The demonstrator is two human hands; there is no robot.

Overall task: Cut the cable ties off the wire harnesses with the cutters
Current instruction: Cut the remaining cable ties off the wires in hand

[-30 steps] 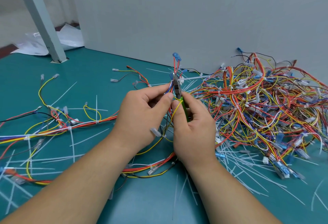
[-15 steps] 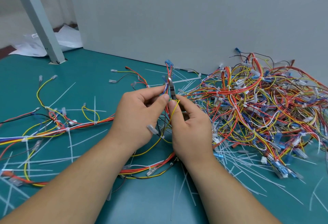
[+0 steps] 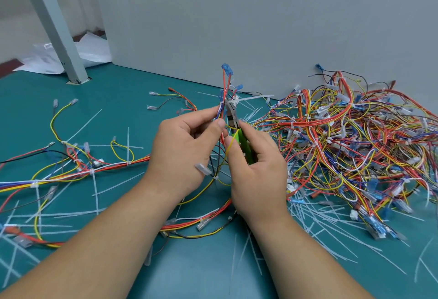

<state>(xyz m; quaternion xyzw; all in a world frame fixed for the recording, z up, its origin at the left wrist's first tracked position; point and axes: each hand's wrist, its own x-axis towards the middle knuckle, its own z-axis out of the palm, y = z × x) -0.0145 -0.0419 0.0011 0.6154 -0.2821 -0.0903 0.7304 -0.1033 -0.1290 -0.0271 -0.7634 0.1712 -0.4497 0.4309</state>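
Head view: left hand [image 3: 182,154] pinches upright wire harness [image 3: 224,90] between thumb and fingertips. Right hand [image 3: 258,178] curls round green-handled cutters [image 3: 244,144], tips at the white cable tie [image 3: 251,98] on the harness, just above the left thumb. Harness pile [image 3: 355,137] lies to the right.

One wide-angle camera on the head looks forward and down, close over both forearms. The left hand [image 3: 182,149] on the wire harness [image 3: 222,99] and the right hand [image 3: 259,170] on the cutters [image 3: 243,142] sit mid-frame. A grey wall [image 3: 260,26] lies beyond the grip, and the teal surface [image 3: 201,270] lies nearer than it.
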